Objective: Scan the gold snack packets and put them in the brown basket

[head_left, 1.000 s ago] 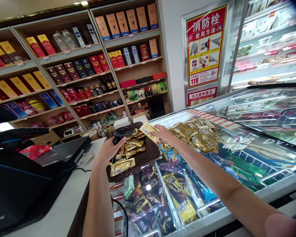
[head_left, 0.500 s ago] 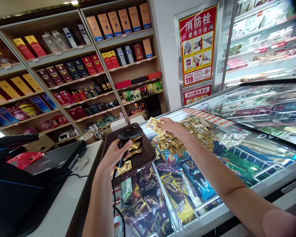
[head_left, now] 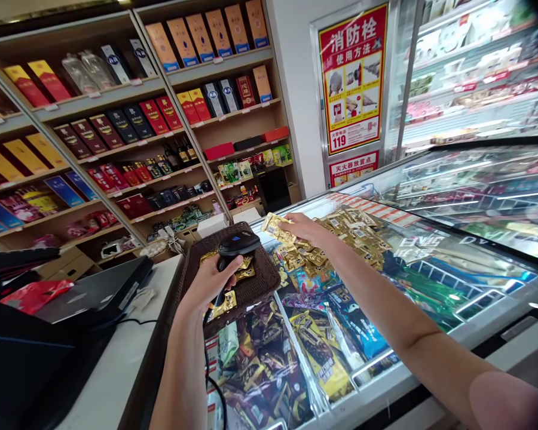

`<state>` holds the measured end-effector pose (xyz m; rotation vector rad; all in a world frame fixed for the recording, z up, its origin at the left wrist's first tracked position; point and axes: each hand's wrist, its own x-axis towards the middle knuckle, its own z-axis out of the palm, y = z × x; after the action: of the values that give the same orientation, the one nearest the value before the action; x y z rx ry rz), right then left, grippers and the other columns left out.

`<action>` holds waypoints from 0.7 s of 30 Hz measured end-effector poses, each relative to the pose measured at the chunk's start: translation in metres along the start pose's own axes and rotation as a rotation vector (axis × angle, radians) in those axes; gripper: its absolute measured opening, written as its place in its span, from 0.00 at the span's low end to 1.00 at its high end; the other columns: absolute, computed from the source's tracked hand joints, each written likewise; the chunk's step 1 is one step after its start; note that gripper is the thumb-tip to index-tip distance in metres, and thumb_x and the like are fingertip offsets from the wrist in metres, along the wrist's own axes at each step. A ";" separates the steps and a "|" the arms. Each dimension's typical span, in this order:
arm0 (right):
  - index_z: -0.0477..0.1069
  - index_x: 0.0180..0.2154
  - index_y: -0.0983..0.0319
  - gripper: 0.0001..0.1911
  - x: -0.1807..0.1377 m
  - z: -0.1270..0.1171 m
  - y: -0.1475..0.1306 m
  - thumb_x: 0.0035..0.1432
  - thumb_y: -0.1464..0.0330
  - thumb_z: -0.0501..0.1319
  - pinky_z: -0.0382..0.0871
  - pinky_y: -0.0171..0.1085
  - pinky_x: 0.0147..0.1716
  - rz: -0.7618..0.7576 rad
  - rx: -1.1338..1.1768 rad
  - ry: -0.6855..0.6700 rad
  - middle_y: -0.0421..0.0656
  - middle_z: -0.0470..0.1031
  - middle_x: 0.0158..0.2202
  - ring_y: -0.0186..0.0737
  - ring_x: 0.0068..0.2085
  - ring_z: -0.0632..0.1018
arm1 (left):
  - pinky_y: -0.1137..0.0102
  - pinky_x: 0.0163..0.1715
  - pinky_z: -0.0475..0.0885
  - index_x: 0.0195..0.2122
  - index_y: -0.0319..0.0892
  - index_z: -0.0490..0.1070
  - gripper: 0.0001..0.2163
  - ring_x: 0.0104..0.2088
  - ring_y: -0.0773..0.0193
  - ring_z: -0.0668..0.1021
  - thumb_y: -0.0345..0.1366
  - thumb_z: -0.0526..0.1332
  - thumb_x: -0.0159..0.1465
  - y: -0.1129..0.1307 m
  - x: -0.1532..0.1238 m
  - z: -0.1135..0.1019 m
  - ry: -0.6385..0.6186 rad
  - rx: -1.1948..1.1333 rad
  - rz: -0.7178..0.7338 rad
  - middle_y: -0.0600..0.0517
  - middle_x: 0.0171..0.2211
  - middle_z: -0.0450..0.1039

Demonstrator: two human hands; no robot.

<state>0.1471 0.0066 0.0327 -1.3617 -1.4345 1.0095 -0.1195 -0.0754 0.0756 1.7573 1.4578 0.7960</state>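
Note:
My left hand (head_left: 208, 285) grips a black barcode scanner (head_left: 238, 243) by its handle, held over a dark brown wicker basket (head_left: 262, 285) that holds a few gold sachets (head_left: 223, 303). My right hand (head_left: 305, 228) pinches one gold sachet (head_left: 277, 227) just right of the scanner head. Beneath and beyond that hand lies a loose heap of gold sachets (head_left: 356, 234) on the freezer's glass lid (head_left: 434, 263). The scanner's black cable (head_left: 211, 370) hangs down along my left forearm.
The chest freezer holds ice-cream packs (head_left: 318, 358) under glass. A white counter (head_left: 116, 358) at left carries a black till machine (head_left: 31, 352). Wooden shelves (head_left: 130, 95) with boxed goods stand behind. A red fire-hydrant poster (head_left: 352, 77) hangs on the wall.
My right hand has carried a sachet from over the basket to the right, toward the heap on the glass. The scanner has risen slightly and my view shifted right.

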 end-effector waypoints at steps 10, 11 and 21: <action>0.74 0.45 0.63 0.14 0.018 -0.013 0.019 0.65 0.60 0.61 0.65 0.30 0.26 0.068 -0.131 0.122 0.44 0.79 0.37 0.35 0.31 0.75 | 0.72 0.20 0.58 0.32 0.44 0.68 0.26 0.19 0.66 0.69 0.63 0.66 0.53 0.002 0.001 0.001 -0.008 0.020 -0.004 0.55 0.18 0.70; 0.74 0.47 0.62 0.15 0.024 -0.020 0.027 0.65 0.59 0.61 0.67 0.31 0.28 0.096 -0.179 0.169 0.45 0.79 0.38 0.37 0.33 0.77 | 0.72 0.20 0.58 0.33 0.43 0.68 0.26 0.19 0.66 0.69 0.63 0.67 0.53 0.001 0.001 -0.002 -0.010 0.030 -0.010 0.55 0.18 0.70; 0.73 0.55 0.73 0.22 0.044 -0.070 0.096 0.63 0.66 0.60 0.65 0.52 0.55 0.361 -0.604 0.567 0.68 0.72 0.56 0.64 0.62 0.70 | 0.72 0.24 0.62 0.32 0.44 0.66 0.27 0.22 0.64 0.71 0.64 0.67 0.52 -0.021 0.000 -0.048 0.139 0.081 -0.065 0.55 0.19 0.70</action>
<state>0.2401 0.0550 -0.0374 -2.1907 -1.1052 0.3253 -0.1702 -0.0663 0.0847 1.7335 1.6513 0.8507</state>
